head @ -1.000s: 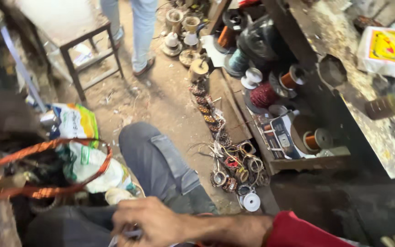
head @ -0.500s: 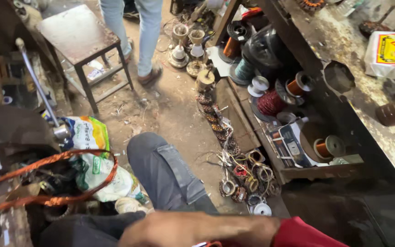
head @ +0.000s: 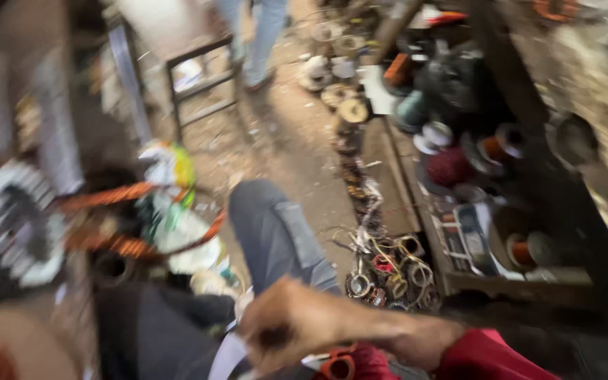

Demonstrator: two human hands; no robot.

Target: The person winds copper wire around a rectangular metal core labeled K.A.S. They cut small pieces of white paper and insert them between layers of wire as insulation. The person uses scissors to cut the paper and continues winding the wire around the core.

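My right hand [head: 286,331] had slid left across my lap since a second ago, fingers curled shut; contents unclear through blur. Left hand out of view. The copper coil [head: 117,218] now sat just left of my knee [head: 276,232].

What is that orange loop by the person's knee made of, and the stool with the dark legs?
The orange loop looks like a bundle of coppery wire: shiny orange strands, though blur hides detail. The stool seems to have a dark painted metal frame, going by its thin straight bars; its pale seat is too blurred to tell. The right hand is nearby.
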